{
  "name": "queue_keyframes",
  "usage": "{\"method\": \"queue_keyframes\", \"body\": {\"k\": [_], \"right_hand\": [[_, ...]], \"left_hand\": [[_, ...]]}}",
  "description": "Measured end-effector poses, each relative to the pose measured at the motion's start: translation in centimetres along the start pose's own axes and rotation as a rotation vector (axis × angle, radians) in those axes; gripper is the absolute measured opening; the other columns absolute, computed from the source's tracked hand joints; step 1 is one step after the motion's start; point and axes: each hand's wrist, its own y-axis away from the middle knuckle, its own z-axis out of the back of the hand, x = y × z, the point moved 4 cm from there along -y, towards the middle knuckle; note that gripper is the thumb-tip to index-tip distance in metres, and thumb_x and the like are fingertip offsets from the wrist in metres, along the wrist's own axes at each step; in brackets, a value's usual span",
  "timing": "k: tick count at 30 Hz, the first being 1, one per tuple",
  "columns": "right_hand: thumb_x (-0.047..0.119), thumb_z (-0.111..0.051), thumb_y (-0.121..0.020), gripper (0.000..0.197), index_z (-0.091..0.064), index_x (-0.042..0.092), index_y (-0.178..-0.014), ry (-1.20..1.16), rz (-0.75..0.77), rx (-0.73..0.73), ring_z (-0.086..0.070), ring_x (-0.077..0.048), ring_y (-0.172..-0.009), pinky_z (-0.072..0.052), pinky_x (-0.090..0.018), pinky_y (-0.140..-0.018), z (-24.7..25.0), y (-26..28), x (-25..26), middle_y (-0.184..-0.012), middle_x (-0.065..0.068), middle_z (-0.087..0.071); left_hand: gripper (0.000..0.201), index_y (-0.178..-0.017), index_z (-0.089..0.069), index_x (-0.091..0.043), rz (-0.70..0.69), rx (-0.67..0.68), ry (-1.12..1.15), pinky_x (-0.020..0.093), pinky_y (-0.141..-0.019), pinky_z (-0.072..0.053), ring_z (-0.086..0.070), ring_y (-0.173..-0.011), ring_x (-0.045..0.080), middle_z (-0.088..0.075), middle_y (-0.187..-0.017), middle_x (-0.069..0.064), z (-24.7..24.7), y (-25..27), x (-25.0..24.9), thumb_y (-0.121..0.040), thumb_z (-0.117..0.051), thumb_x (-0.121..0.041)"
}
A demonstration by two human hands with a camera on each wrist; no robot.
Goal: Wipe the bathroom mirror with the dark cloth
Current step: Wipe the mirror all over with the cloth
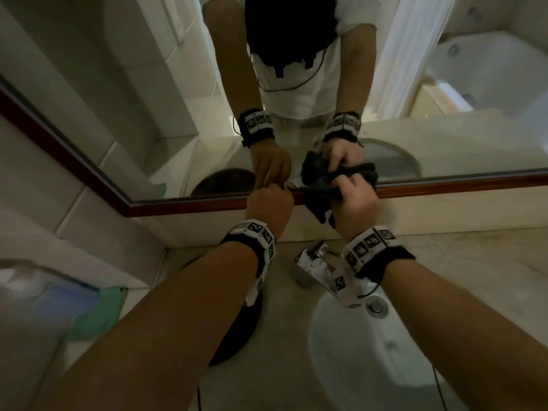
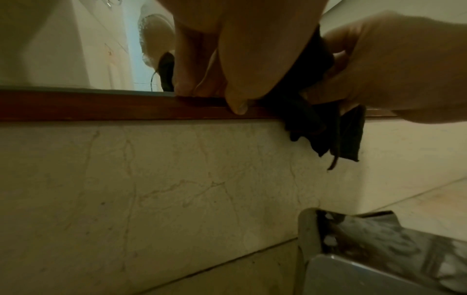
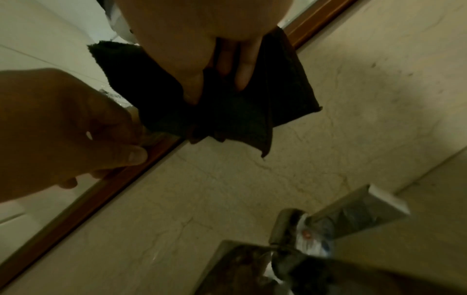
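Note:
The bathroom mirror (image 1: 148,114) has a brown wooden frame (image 1: 192,207) along its lower edge. My right hand (image 1: 355,203) grips the bunched dark cloth (image 1: 318,200) and holds it against that lower edge, part of the cloth hanging over the frame (image 3: 76,201). The right wrist view shows my fingers (image 3: 242,75) curled into the cloth (image 3: 227,115). My left hand (image 1: 268,203) is curled just left of the cloth, thumb (image 2: 240,103) on the frame (image 2: 101,105). Whether it pinches the cloth's edge (image 2: 336,135) is unclear.
A chrome faucet (image 1: 311,262) stands right under my hands, above the white sink basin (image 1: 370,351) with its drain (image 1: 377,305). A dark round object (image 1: 237,330) and a green cloth (image 1: 100,312) lie on the counter to the left. A marble backsplash (image 2: 177,179) runs below the frame.

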Motion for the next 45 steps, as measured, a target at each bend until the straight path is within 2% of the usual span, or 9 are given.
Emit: {"method": "queue_keyframes", "body": {"k": [8, 11, 12, 19, 22, 26, 31, 36, 45], "right_hand": [[0.014, -0.061, -0.082, 0.009, -0.053, 0.016, -0.078, 0.045, 0.003, 0.12, -0.049, -0.024, -0.067, -0.028, -0.028, -0.05, -0.5, -0.1, 1.2, -0.078, -0.005, -0.05], [0.012, -0.066, -0.078, 0.014, -0.053, 0.018, -0.079, 0.085, 0.0, 0.153, -0.049, -0.023, -0.066, -0.025, -0.027, -0.046, -0.2, 0.0, 0.9, -0.078, -0.003, -0.051], [0.012, -0.067, -0.077, 0.015, -0.053, 0.018, -0.08, 0.094, -0.001, 0.159, -0.049, -0.023, -0.066, -0.025, -0.027, -0.045, 0.0, 0.0, 0.4, -0.078, -0.003, -0.05], [0.016, -0.07, -0.077, 0.017, -0.053, 0.018, -0.082, 0.116, -0.077, 0.224, -0.051, -0.025, -0.072, -0.032, -0.029, -0.043, 3.1, -0.3, -5.3, -0.082, -0.003, -0.051], [0.016, -0.07, -0.078, 0.017, -0.054, 0.017, -0.084, 0.127, -0.09, 0.262, -0.051, -0.026, -0.074, -0.028, -0.028, -0.047, 4.7, -0.5, -8.6, -0.085, -0.004, -0.05], [0.017, -0.07, -0.078, 0.018, -0.057, 0.017, -0.09, 0.142, -0.124, 0.312, -0.052, -0.028, -0.077, -0.027, -0.028, -0.05, 6.6, -0.9, -13.0, -0.088, -0.005, -0.05], [0.017, -0.069, -0.079, 0.016, -0.057, 0.014, -0.089, 0.087, -0.133, 0.333, -0.052, -0.032, -0.074, -0.042, -0.036, -0.05, 9.4, -1.7, -19.4, -0.087, -0.008, -0.049], [0.019, -0.068, -0.081, 0.016, -0.054, 0.016, -0.088, 0.055, -0.212, 0.34, -0.053, -0.034, -0.079, -0.049, -0.044, -0.061, 12.9, -2.5, -26.2, -0.09, -0.009, -0.051], [0.014, -0.065, -0.082, 0.019, -0.047, 0.02, -0.084, 0.023, -0.369, 0.382, -0.052, -0.034, -0.09, -0.041, -0.036, -0.073, 17.4, -3.1, -33.1, -0.097, -0.012, -0.052]], "left_hand": [[0.027, -0.049, -0.063, -0.015, 0.026, -0.203, 0.073, 0.018, -0.044, -0.02, -0.048, -0.032, 0.019, -0.051, -0.046, 0.004, 0.7, 0.1, 0.3, -0.047, -0.09, -0.017], [0.006, -0.085, -0.069, -0.011, 0.011, -0.119, 0.007, 0.026, -0.05, -0.032, -0.065, -0.063, 0.024, -0.065, -0.078, 0.009, 0.9, 0.6, -0.2, -0.085, -0.065, -0.016], [0.016, -0.098, -0.066, -0.009, 0.025, -0.076, 0.002, 0.03, -0.056, -0.036, -0.066, -0.077, 0.027, -0.064, -0.091, 0.011, 0.3, 0.5, -0.3, -0.095, -0.05, -0.012], [0.025, -0.118, -0.059, -0.013, 0.125, 0.072, -0.031, 0.035, -0.067, -0.038, -0.063, -0.098, 0.029, -0.061, -0.112, 0.011, 0.9, 0.3, -0.9, -0.101, -0.041, -0.013], [0.025, -0.113, -0.064, -0.014, 0.164, 0.133, -0.014, 0.035, -0.072, -0.041, -0.063, -0.098, 0.028, -0.062, -0.11, 0.008, 2.0, 0.2, -2.1, -0.1, -0.043, -0.014], [0.016, -0.104, -0.062, -0.012, 0.103, -0.041, 0.038, 0.034, -0.061, -0.037, -0.061, -0.084, 0.03, -0.059, -0.105, 0.01, 3.6, -0.2, -6.0, -0.097, -0.049, -0.016], [0.017, -0.064, -0.061, -0.012, 0.066, -0.217, 0.124, 0.023, -0.045, -0.025, -0.051, -0.047, 0.024, -0.059, -0.071, 0.01, 5.4, -2.0, -11.5, -0.069, -0.077, -0.011], [0.009, -0.078, -0.064, -0.006, 0.157, -0.161, 0.189, 0.035, -0.049, -0.047, -0.059, -0.07, 0.035, -0.059, -0.079, 0.015, 5.2, -2.6, -12.4, -0.078, -0.073, -0.01], [0.016, -0.092, -0.07, -0.01, 0.259, -0.085, 0.145, 0.035, -0.06, -0.048, -0.063, -0.08, 0.031, -0.062, -0.087, 0.01, 6.3, -3.0, -12.8, -0.093, -0.06, -0.023]]}}
